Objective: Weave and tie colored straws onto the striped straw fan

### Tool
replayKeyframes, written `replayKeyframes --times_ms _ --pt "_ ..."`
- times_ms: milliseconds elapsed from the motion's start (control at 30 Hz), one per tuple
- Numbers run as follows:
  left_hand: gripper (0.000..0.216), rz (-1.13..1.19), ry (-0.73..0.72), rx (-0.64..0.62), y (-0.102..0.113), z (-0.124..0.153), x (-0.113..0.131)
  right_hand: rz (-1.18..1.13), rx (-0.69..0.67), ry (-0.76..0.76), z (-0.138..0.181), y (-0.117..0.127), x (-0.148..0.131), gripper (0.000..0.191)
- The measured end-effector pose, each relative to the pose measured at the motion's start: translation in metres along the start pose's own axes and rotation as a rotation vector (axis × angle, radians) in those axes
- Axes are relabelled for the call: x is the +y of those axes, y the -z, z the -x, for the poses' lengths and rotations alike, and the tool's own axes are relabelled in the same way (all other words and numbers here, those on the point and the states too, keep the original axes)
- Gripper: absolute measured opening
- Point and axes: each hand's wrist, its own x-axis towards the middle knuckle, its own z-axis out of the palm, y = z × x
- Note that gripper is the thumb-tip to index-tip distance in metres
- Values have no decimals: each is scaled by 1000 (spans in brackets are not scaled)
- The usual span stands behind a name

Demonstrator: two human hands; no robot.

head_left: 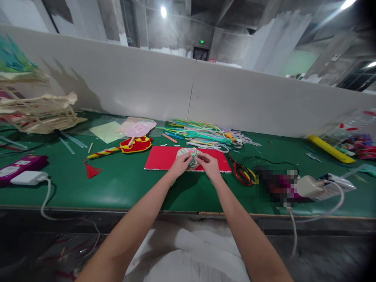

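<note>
My left hand [179, 165] and my right hand [210, 163] meet over a red board [158, 157] lying flat on the table. Between their fingertips is a small, roundish striped craft piece [183, 151] in white, pink and teal, partly covered by the fingers. Both hands are closed in a pinch on it, the left at its near side and the right at its right side. Just behind the board lies a loose pile of pastel pipe cleaners [202, 133]. Red-handled scissors [243, 174] rest to the right of the board.
On the green table [117, 192], a red and yellow fan-shaped ornament [136, 145] with a tassel lies left. A purple power strip [25, 166] sits far left below a wooden frame model [38, 111]. A white plug [310, 186] and yellow stick [331, 149] lie right. A partition [141, 82] stands behind.
</note>
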Motion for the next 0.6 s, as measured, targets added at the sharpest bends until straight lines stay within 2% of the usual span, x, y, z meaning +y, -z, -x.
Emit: replayKeyframes --times_ms 67,233,400,600 --pt "24 8 8 -4 0 0 0 -17 1 -37 -1 -1 3 28" --pt "21 14 -57 96 1 -3 -1 -111 94 -85 -1 -1 7 28" --pt "22 72 -6 39 1 -5 -5 -200 132 -139 1 0 4 27" --pt "22 93 -7 -41 1 -3 -3 -65 63 -85 4 2 6 27"
